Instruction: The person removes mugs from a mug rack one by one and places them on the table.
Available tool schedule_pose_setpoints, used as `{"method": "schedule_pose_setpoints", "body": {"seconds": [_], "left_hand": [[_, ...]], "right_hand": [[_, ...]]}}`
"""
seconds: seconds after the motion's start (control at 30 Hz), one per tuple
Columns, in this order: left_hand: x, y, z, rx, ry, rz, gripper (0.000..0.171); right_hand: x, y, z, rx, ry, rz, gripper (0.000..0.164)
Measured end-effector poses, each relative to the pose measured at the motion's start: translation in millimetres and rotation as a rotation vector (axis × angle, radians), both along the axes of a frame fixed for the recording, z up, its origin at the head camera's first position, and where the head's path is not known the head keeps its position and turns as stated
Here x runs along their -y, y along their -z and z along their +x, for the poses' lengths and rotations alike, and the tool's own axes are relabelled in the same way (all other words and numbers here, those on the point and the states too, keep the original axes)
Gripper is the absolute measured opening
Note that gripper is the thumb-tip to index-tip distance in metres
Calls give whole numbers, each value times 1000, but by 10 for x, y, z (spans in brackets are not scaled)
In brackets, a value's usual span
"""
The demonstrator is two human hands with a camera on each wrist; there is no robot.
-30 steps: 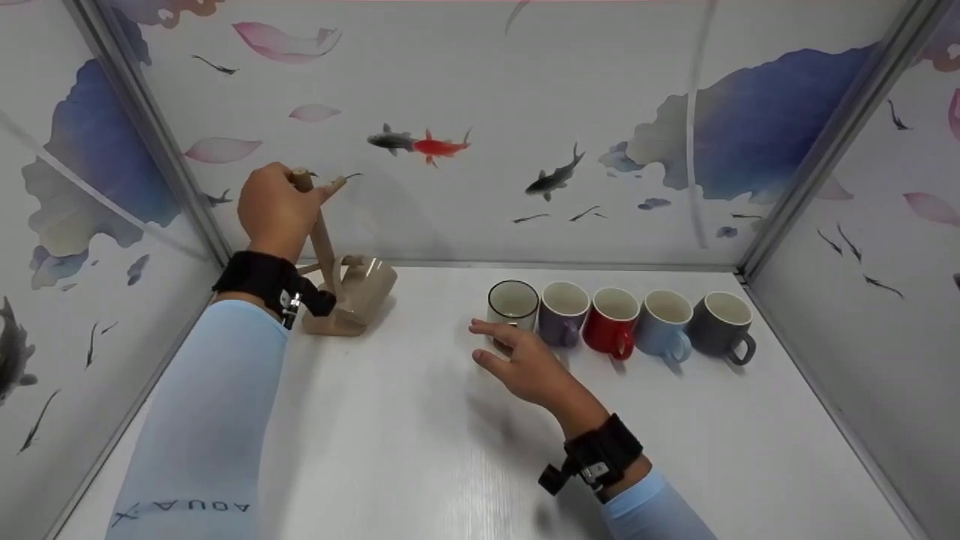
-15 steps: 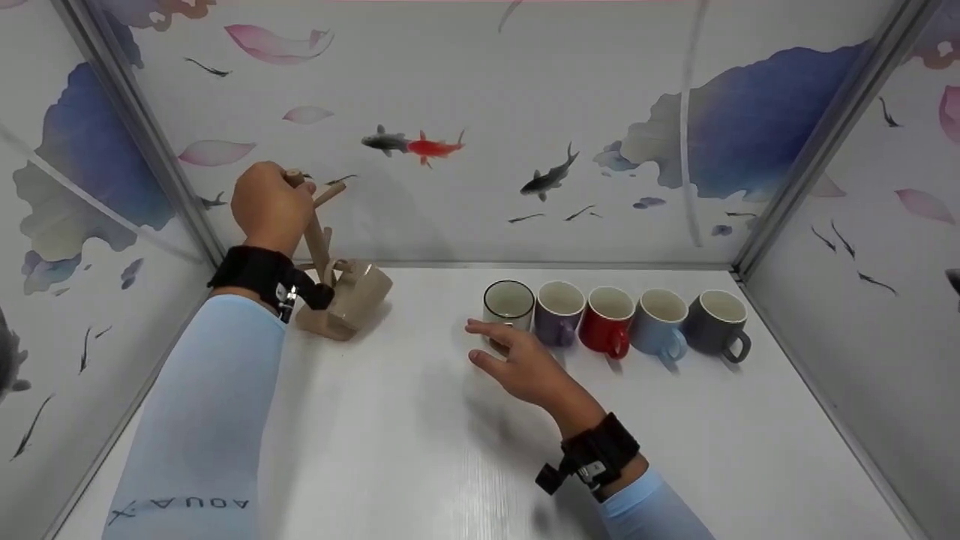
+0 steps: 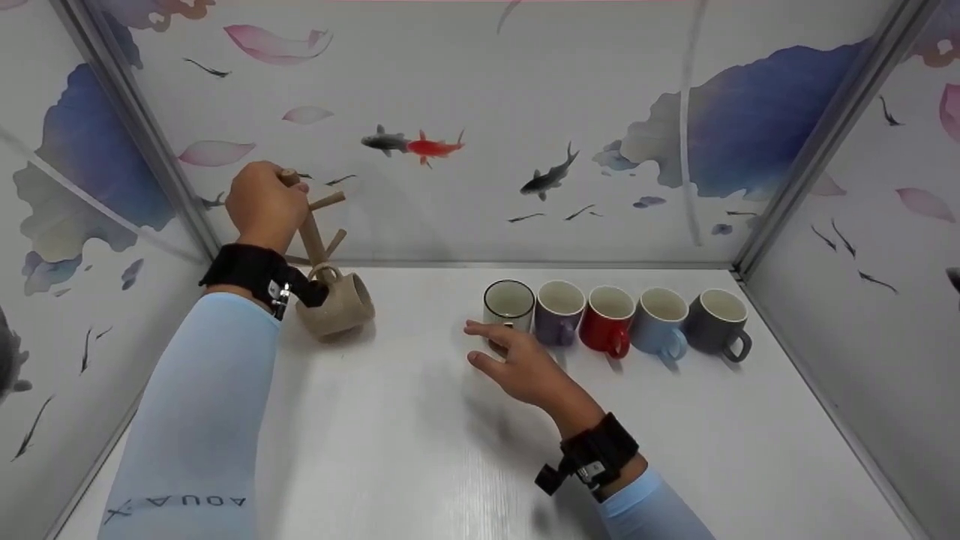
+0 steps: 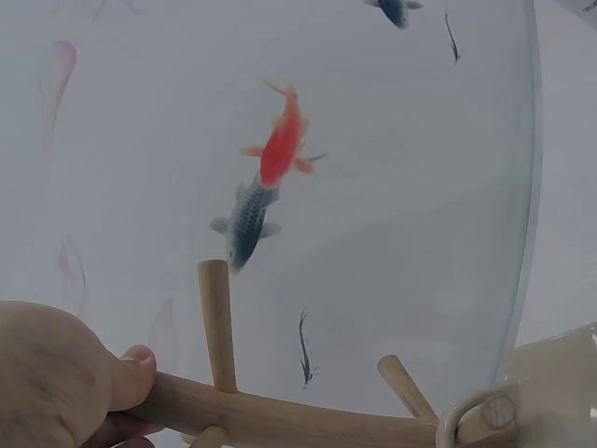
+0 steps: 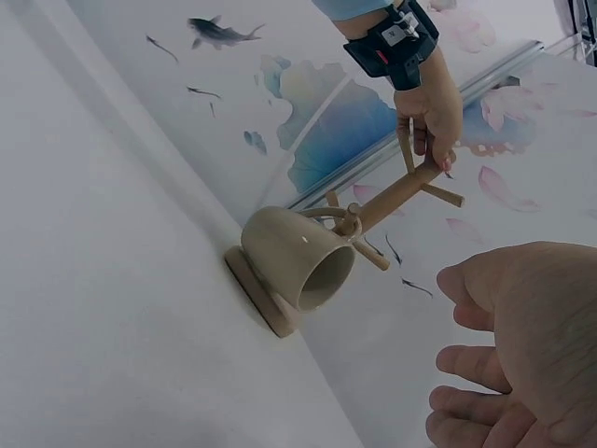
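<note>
My left hand [image 3: 262, 202] grips the top of a wooden mug tree [image 3: 310, 238], whose pegs stick out from the post. By its handle, a beige mug [image 3: 341, 306] hangs tilted on a low peg, close above the tree's base. The right wrist view shows this mug [image 5: 294, 257] in front of the wooden base [image 5: 252, 285]. My right hand [image 3: 525, 367], fingers relaxed and apart, holds nothing. It hovers in front of a pale mug with a dark rim [image 3: 510, 298], partly covering it in the head view.
To the right of the pale mug stand a purple mug [image 3: 559, 307], a red mug [image 3: 607, 322], a light blue mug [image 3: 657, 322] and a dark grey mug [image 3: 716, 322], in a row. Printed panels [image 3: 480, 217] enclose the white table [image 3: 390, 435] at the back and sides.
The mug tree has turned in my left hand's grip, and the beige mug has swung left and towards me. More pegs now show. My right hand has stayed nearly still.
</note>
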State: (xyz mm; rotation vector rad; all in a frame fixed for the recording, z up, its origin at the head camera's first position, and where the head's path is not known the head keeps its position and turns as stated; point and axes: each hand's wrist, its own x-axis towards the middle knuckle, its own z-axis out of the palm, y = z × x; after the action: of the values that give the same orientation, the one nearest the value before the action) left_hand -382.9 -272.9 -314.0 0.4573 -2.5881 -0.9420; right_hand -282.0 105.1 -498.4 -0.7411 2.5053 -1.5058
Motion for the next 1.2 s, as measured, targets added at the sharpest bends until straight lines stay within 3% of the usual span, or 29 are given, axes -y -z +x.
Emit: {"method": "schedule_pose_setpoints", "body": {"seconds": [0.27,0.63,0.77,0.87,0.97,1.1,1.2], "left_hand": [[18,61,45,-112,63,-40,31],[28,101,55,-99,73,-20,37],[18,190,84,-147,47,-48,41],[-8,331,142,-259,-12,-41,42],[-54,539,212,-445,-65,1,37],[-153,878,313,-724,-27,133,25],[-230,1126,399,-841,14,273,21]], "right_hand": [[4,30,-7,23,-8,-13,47],[-1,8,-11,23,-12,-16,47],[1,-9,-6,10,-3,-5,46],[9,-11,-12,0,0,-4,46],[9,-6,-17,-3,-4,-11,46],[-11,-1,-10,-2,-6,-11,46],[-14,-3,-10,-8,-7,-9,46]]}}
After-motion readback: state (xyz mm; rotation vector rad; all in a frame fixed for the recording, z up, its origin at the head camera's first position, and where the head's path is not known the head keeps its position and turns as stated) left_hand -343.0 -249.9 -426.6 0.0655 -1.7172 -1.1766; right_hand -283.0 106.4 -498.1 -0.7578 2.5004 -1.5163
